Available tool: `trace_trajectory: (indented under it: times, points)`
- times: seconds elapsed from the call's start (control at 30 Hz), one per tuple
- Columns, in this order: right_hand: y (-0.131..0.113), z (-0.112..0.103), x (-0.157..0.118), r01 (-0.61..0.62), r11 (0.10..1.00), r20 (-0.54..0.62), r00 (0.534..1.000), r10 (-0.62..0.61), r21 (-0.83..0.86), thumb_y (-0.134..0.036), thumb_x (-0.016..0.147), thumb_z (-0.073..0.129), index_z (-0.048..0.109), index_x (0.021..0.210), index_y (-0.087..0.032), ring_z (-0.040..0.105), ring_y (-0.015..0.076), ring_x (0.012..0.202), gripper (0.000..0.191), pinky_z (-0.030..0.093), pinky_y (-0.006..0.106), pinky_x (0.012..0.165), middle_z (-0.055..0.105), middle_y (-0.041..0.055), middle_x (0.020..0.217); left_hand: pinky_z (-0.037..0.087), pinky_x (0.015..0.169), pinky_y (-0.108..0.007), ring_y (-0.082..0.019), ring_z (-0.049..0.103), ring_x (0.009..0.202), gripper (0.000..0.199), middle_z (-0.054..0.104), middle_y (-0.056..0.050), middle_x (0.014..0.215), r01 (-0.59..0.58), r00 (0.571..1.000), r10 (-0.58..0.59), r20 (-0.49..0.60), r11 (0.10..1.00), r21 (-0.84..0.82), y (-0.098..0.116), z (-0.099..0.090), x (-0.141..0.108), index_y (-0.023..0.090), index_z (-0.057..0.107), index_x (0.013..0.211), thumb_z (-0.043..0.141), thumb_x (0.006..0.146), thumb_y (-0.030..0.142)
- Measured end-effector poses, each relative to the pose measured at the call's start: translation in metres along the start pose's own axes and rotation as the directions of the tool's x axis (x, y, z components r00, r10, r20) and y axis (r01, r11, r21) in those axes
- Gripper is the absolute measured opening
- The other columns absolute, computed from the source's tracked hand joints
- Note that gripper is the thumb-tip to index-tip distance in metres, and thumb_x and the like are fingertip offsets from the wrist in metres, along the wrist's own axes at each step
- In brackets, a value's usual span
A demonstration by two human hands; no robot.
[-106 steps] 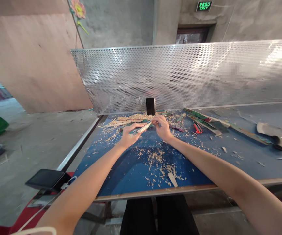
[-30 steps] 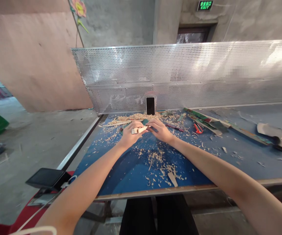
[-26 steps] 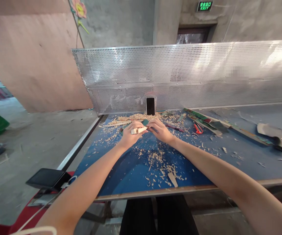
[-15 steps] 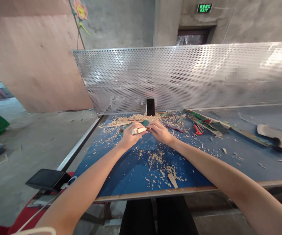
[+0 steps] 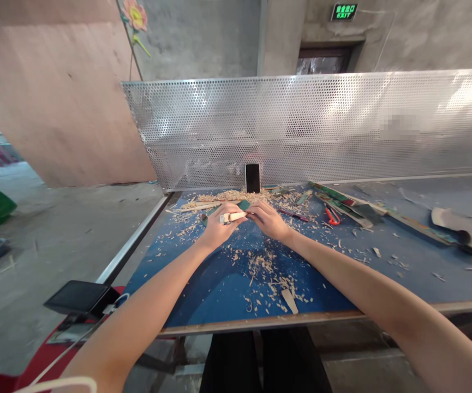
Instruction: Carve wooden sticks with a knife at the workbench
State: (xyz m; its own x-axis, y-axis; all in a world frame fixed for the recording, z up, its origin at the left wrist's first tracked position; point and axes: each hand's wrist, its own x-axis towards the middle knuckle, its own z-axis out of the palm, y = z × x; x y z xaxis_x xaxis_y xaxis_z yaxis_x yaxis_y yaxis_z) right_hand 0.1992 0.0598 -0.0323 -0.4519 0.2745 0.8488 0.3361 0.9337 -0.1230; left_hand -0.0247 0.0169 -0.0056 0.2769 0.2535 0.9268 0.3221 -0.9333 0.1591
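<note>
My left hand (image 5: 218, 228) is closed round a pale piece of wood (image 5: 231, 217), whose blunt end points left. Beside it, my right hand (image 5: 267, 218) has its fingers pressed together at the wood's right end; what else it may hold is too small to tell. Behind the fingers shows a bit of dark green material (image 5: 243, 204). Wood shavings (image 5: 259, 265) lie scattered on the blue table (image 5: 203, 295) below and behind both hands, with a flat wood chip (image 5: 289, 301) close to the front edge.
A phone (image 5: 252, 178) leans upright against the perforated metal screen (image 5: 227, 120). To the right lie a red-handled tool (image 5: 332, 215), painted strips (image 5: 419, 226) and a brush-like object (image 5: 450, 219). A black screen device (image 5: 81, 297) stands at the lower left.
Both hands stay nearly in place around the wood. The view has shifted very slightly.
</note>
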Motion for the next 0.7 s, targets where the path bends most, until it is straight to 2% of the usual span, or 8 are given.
trace_trajectory:
  times: [0.23, 0.37, 0.43, 0.5, 0.6, 0.7]
  points:
    - [0.005, 0.004, -0.003, -0.001, 0.999, -0.01, 1.0, 0.001, 0.032, -0.024, 0.108, 0.057, 0.069, 0.121, -0.029, 0.067, 0.0257, 0.107, 0.018, 0.059, 0.048, 0.095, 0.072, 0.0077, 0.11, 0.066, 0.087, -0.037, -0.019, 0.076, 0.096, 0.017, 0.075, -0.006, 0.097, 0.032, 0.999, -0.032, 0.006, 0.996, 0.078, 0.0, 0.001, -0.001, 0.023, 0.068, 0.106, 0.077, 0.099, 0.036]
    - [0.007, 0.005, -0.002, -0.081, 0.996, -0.105, 0.991, 0.085, 0.041, -0.025, 0.11, 0.053, 0.066, 0.119, -0.029, 0.066, 0.025, 0.106, 0.017, 0.057, 0.047, 0.095, 0.07, 0.0072, 0.109, 0.066, 0.085, -0.035, -0.02, 0.076, 0.097, 0.015, 0.075, -0.006, 0.101, 0.034, 0.999, -0.027, -0.039, 0.984, 0.172, -0.001, 0.005, -0.005, 0.023, 0.066, 0.11, 0.072, 0.102, 0.034]
    - [0.008, 0.005, -0.001, -0.141, 0.989, -0.17, 0.975, 0.146, 0.044, -0.027, 0.11, 0.051, 0.064, 0.115, -0.028, 0.064, 0.0237, 0.101, 0.014, 0.057, 0.044, 0.091, 0.068, 0.0075, 0.106, 0.066, 0.084, -0.035, -0.019, 0.076, 0.096, 0.014, 0.074, -0.006, 0.103, -0.006, 1.0, 0.005, 0.003, 0.983, 0.184, 0.001, 0.007, -0.007, 0.023, 0.064, 0.112, 0.069, 0.104, 0.033]
    - [0.012, 0.006, 0.001, -0.209, 0.977, -0.186, 0.959, 0.212, 0.035, -0.03, 0.11, 0.051, 0.063, 0.112, -0.026, 0.063, 0.0228, 0.098, 0.013, 0.055, 0.042, 0.088, 0.067, 0.0079, 0.105, 0.065, 0.083, -0.033, -0.018, 0.077, 0.096, 0.016, 0.074, -0.006, 0.105, -0.09, 0.992, 0.07, 0.107, 0.977, 0.191, 0.004, 0.009, -0.009, 0.023, 0.062, 0.118, 0.067, 0.105, 0.03]
    - [0.023, 0.015, 0.007, -0.347, 0.936, -0.076, 0.934, 0.35, 0.051, -0.034, 0.107, 0.054, 0.064, 0.105, -0.023, 0.062, 0.0214, 0.09, 0.015, 0.053, 0.038, 0.083, 0.068, 0.0063, 0.098, 0.064, 0.076, -0.029, -0.018, 0.077, 0.095, 0.02, 0.074, -0.007, 0.109, -0.228, 0.95, 0.168, 0.264, 0.95, 0.214, 0.011, 0.011, -0.013, 0.021, 0.058, 0.125, 0.063, 0.106, 0.026]
    - [0.033, 0.034, 0.018, -0.544, 0.83, 0.135, 0.838, 0.529, 0.124, -0.036, 0.102, 0.057, 0.067, 0.097, -0.021, 0.061, 0.0182, 0.075, 0.019, 0.05, 0.032, 0.071, 0.069, 0.0031, 0.083, 0.064, 0.076, -0.028, -0.018, 0.078, 0.099, 0.019, 0.076, -0.009, 0.11, -0.318, 0.901, 0.216, 0.378, 0.919, 0.232, 0.017, 0.015, -0.018, 0.018, 0.058, 0.127, 0.056, 0.108, 0.023]
